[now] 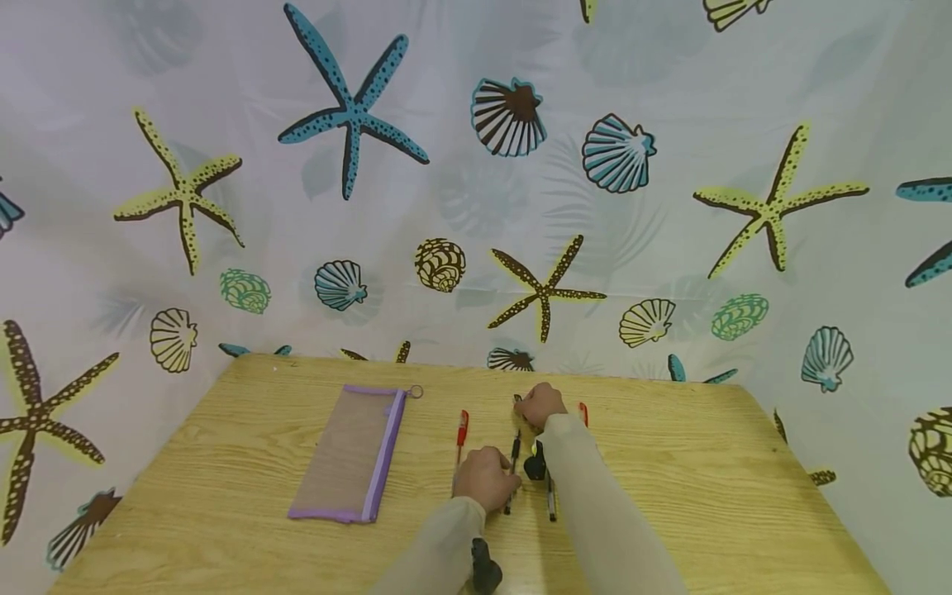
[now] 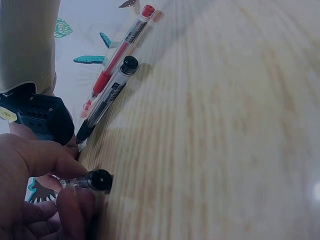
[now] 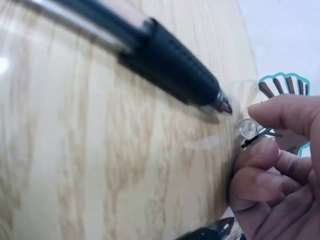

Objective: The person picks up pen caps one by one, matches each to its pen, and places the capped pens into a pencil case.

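Note:
My left hand (image 1: pixel 485 479) grips the rear part of a black pen (image 1: pixel 515 450) that lies on the wooden table (image 1: pixel 669 496); the left wrist view shows its black end (image 2: pixel 97 180) between the fingers (image 2: pixel 65 200). Further back, my right hand (image 1: pixel 539 405) pinches a small clear pen cap (image 3: pixel 248 129) between thumb and fingertips (image 3: pixel 280 112). The pen's bare tip (image 3: pixel 222 106) points at that cap, a short gap away. The pen's dark grip (image 3: pixel 170 65) lies flat on the wood.
A purple mesh pencil pouch (image 1: pixel 353 454) lies to the left. One red pen (image 1: pixel 462 430) lies left of my hands. Right of my forearm lie another black pen (image 2: pixel 107 97) and a red pen (image 2: pixel 120 50). A seashell-print curtain (image 1: pixel 476 165) hangs behind the table.

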The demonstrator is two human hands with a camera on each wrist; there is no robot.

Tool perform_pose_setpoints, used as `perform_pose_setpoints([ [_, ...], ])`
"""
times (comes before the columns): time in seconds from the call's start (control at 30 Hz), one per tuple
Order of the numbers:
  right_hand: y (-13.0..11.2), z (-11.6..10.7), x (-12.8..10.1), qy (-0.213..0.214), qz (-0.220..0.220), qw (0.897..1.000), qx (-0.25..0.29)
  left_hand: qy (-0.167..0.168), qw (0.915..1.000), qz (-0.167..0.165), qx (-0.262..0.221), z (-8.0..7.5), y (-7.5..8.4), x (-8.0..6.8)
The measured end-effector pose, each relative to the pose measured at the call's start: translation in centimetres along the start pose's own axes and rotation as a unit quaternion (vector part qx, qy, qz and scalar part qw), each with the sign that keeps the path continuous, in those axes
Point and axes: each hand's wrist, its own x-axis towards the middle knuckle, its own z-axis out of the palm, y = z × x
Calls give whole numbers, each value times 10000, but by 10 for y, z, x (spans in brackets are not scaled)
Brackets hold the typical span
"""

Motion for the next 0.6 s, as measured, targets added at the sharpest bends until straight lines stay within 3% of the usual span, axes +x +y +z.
perform_pose_setpoints([
  [0.6,8,-1,9,-139,18,9992,386,144,9998,-47,-161,1,2,-2],
])
